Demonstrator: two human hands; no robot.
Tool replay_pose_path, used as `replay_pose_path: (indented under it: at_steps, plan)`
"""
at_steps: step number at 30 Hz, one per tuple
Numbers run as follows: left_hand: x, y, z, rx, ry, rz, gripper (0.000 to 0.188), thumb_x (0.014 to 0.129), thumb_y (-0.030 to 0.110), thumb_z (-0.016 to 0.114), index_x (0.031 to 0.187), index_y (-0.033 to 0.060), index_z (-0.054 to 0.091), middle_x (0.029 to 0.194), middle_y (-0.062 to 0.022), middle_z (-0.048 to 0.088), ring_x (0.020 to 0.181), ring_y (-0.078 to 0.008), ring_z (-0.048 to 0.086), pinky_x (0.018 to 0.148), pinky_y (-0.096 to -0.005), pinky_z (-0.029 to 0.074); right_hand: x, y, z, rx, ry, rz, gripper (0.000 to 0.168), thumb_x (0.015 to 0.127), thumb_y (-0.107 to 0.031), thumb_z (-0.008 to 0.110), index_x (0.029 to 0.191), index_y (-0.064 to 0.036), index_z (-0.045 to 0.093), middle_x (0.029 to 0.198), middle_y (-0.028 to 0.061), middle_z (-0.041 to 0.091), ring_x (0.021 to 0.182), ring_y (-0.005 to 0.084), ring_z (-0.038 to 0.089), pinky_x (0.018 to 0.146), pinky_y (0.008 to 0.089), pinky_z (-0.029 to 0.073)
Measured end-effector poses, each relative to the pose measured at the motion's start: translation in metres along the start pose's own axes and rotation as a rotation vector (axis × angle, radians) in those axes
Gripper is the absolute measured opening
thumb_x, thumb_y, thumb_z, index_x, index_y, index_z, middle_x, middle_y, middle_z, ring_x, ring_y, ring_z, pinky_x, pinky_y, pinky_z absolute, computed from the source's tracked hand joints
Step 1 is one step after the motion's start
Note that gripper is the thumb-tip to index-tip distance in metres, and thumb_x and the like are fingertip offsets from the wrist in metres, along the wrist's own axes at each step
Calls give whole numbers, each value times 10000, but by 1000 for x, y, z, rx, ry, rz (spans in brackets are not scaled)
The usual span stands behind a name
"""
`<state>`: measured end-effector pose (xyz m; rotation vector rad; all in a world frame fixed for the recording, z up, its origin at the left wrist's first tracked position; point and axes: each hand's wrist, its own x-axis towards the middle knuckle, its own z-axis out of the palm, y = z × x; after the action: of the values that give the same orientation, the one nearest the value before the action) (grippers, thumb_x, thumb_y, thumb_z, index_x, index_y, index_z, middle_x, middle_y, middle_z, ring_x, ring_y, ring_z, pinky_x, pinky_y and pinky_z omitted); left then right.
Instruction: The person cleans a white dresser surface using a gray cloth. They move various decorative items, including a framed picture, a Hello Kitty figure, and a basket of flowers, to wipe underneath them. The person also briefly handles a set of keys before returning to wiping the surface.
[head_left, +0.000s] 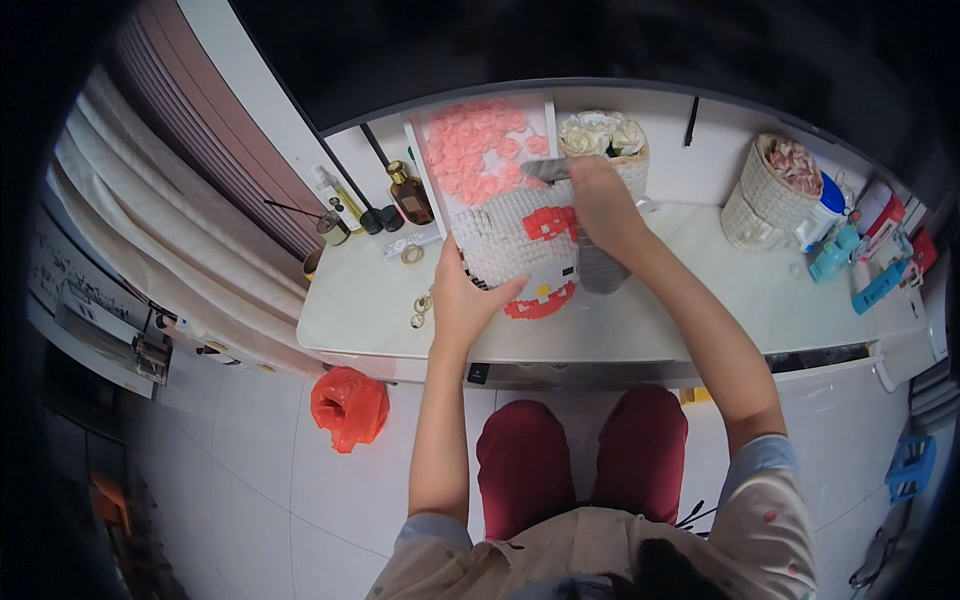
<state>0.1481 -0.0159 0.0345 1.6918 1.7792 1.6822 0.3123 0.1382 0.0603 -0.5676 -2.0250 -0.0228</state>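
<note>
A white cat-head figure made of small building bricks (510, 232), with a red bow and a yellow nose, is on the white cabinet top (675, 300). My left hand (466, 300) grips its lower left side, thumb across the front. In my right hand (607, 202) is a grey cloth (600, 266), bunched at the figure's upper right. One end of the cloth sticks out past the fingers above the bow, and the rest hangs down the figure's right side. The right fingertips are hidden. Behind the figure stands a white frame (555, 124) with pink fabric roses (472, 142).
Woven baskets of artificial flowers (772, 195) stand behind and to the right, beside several bottles (834, 253). Left of the figure are an amber bottle (411, 196), a tape roll (412, 255) and small rings (421, 304). A television (570, 45) overhangs the back. A red plastic bag (350, 407) is on the floor.
</note>
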Motion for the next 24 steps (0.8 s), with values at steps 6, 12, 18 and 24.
replay_pose_path:
  at_steps: [6,12,18,24]
  plan:
    - [1,-3,0,-22,-2,12,756,549,166,817,1194,-22,469,1072,-173,618,988,-281,608,859,-351,466,-13,-16,-20,398,39,338,110,856,-39,534,917,21,602,885,163,537,854,294,537,778,345,434]
    - [0,0,-2,-4,-12,-14,753,554,154,814,1197,-22,463,1068,-170,618,988,-271,608,861,-343,466,-19,-15,-49,80,-104,-22,218,819,12,562,1030,3,620,1013,169,520,930,324,545,810,352,450]
    - [0,-1,0,-15,-5,34,763,552,158,819,1202,-23,461,1072,-168,619,987,-268,610,862,-343,465,-4,-21,-53,208,-90,102,283,789,51,547,1058,-1,619,1043,172,518,954,338,542,827,368,460]
    - [1,-1,-2,23,-18,7,767,553,161,821,1206,-23,461,1073,-169,619,994,-275,608,868,-346,463,-15,-21,-51,88,-211,-13,303,788,77,517,1068,8,612,1033,175,515,947,335,543,833,359,448]
